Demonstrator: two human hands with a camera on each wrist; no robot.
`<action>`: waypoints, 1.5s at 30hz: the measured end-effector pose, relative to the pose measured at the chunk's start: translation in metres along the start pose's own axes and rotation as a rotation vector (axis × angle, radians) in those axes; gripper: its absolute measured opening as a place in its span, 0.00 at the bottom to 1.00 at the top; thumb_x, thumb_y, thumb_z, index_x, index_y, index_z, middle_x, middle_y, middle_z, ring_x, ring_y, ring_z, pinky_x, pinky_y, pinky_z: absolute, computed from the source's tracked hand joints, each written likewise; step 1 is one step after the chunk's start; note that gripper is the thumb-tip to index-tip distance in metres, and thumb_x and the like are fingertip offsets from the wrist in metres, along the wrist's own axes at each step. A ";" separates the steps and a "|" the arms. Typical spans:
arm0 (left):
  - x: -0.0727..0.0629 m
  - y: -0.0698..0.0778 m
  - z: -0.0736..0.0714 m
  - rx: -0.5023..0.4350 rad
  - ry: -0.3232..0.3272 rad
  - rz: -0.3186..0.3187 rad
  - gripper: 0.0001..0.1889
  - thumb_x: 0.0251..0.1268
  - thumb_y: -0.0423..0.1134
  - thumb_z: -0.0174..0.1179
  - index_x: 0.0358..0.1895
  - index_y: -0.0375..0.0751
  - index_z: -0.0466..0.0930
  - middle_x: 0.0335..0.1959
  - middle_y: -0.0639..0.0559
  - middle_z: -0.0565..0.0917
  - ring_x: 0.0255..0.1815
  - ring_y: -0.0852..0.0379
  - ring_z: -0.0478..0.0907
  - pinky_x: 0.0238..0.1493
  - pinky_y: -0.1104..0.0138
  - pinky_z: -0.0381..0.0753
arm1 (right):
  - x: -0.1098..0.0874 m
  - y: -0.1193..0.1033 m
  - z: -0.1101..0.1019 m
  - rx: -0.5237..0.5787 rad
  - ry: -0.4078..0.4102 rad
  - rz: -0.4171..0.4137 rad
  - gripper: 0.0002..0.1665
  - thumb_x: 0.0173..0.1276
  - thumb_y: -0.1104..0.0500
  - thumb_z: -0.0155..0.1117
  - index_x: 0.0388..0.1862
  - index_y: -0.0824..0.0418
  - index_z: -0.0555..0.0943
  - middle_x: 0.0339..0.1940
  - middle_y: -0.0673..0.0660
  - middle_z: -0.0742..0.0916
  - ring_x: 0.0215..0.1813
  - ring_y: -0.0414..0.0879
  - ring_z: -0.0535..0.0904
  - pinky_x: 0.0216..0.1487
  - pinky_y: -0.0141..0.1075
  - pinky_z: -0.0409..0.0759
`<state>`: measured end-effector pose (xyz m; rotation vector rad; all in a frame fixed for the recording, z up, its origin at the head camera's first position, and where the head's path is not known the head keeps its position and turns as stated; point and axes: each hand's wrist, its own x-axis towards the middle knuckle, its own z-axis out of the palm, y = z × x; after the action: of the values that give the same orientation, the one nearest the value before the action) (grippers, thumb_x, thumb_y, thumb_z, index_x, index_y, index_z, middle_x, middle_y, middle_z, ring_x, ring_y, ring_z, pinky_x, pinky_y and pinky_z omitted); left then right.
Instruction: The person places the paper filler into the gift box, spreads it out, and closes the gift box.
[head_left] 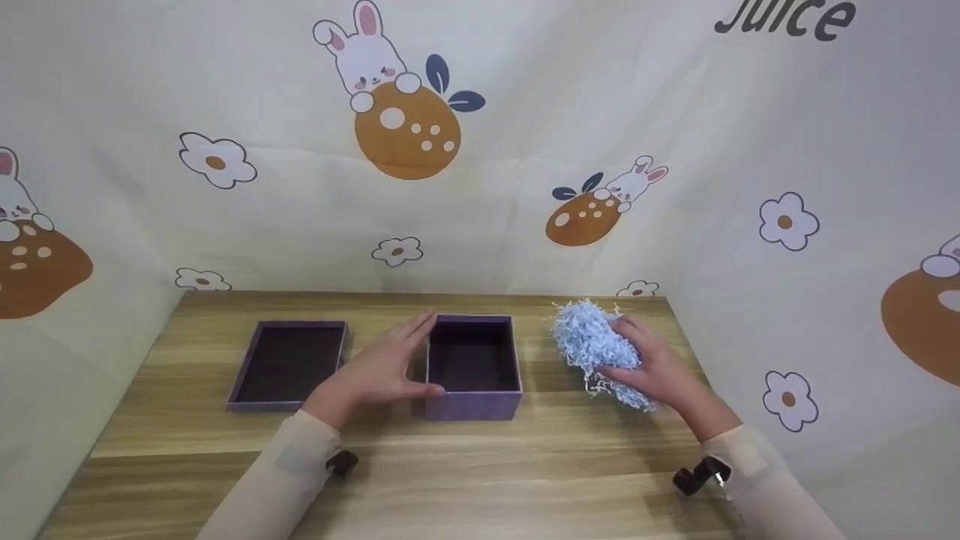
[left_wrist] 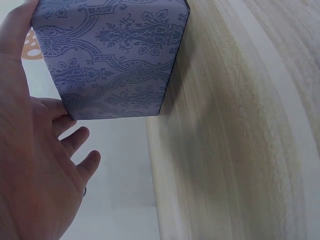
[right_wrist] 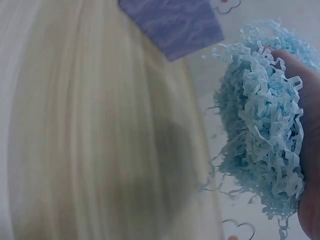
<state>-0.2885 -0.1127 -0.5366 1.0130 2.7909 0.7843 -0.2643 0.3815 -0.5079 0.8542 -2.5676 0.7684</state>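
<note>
Left hand: I see the left hand [head_left: 379,367] gripping the box [head_left: 474,406] along its left side, thumb at the near corner and fingers at the far one. My left wrist view has other fingers standing free of it, loosely bent.
Right hand: the right hand [head_left: 656,367] is closed on the shreds [head_left: 592,341], thumb on the near side and fingers over the far side.
Shreds: pale blue, crinkled, in one loose clump to the right of the box and well apart from it. They look lifted to me; my right wrist view shows a shadow on the table, and stray strands hang from the clump.
Box: purple, upright on the table, open at the top and dark inside. Up close on my left wrist feed, its outer wall carries a raised, scrolling floral pattern.
Lid: the lid [head_left: 286,367] lies to the left of the box, dark inner face up, purple rim around it. The left hand comes between the two.
Table: the table [head_left: 450,480] is wood-grained, streaked in yellow and brown.
Sleeves: both sleeves [head_left: 270,472] are pale, with a black mount [head_left: 343,463] at each wrist.
Backdrop: pale cloth [head_left: 262,82] printed with rabbits, orange fruit, flowers and the word "Juice".
</note>
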 end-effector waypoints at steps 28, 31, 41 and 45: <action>-0.003 -0.002 0.000 -0.033 -0.002 -0.035 0.72 0.55 0.87 0.63 0.93 0.48 0.41 0.93 0.53 0.42 0.92 0.38 0.47 0.88 0.41 0.51 | 0.081 -0.101 -0.004 0.192 -0.145 -0.378 0.38 0.63 0.52 0.87 0.69 0.60 0.82 0.63 0.58 0.84 0.63 0.53 0.81 0.67 0.48 0.86; -0.003 -0.001 0.000 -0.044 -0.001 -0.039 0.72 0.55 0.86 0.64 0.93 0.51 0.40 0.93 0.54 0.41 0.92 0.38 0.46 0.88 0.40 0.50 | 0.091 -0.108 0.004 0.201 -0.179 -0.386 0.39 0.63 0.51 0.86 0.69 0.61 0.82 0.63 0.59 0.84 0.64 0.54 0.81 0.68 0.50 0.85; -0.002 0.000 0.002 -0.051 0.023 -0.028 0.71 0.56 0.82 0.69 0.93 0.49 0.43 0.93 0.53 0.43 0.91 0.36 0.50 0.87 0.38 0.53 | 0.115 -0.111 0.044 0.263 -0.386 -0.219 0.43 0.69 0.40 0.82 0.76 0.57 0.80 0.69 0.53 0.84 0.71 0.50 0.80 0.75 0.52 0.81; -0.002 -0.001 0.001 -0.052 0.033 -0.029 0.72 0.55 0.83 0.69 0.93 0.51 0.42 0.93 0.55 0.42 0.90 0.36 0.51 0.87 0.39 0.53 | 0.124 -0.110 0.060 0.220 -0.450 -0.193 0.43 0.71 0.35 0.78 0.76 0.56 0.80 0.68 0.52 0.84 0.70 0.48 0.80 0.75 0.50 0.81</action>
<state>-0.2872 -0.1138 -0.5379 0.9574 2.7900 0.8731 -0.2980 0.2159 -0.4569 1.4685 -2.7471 0.8933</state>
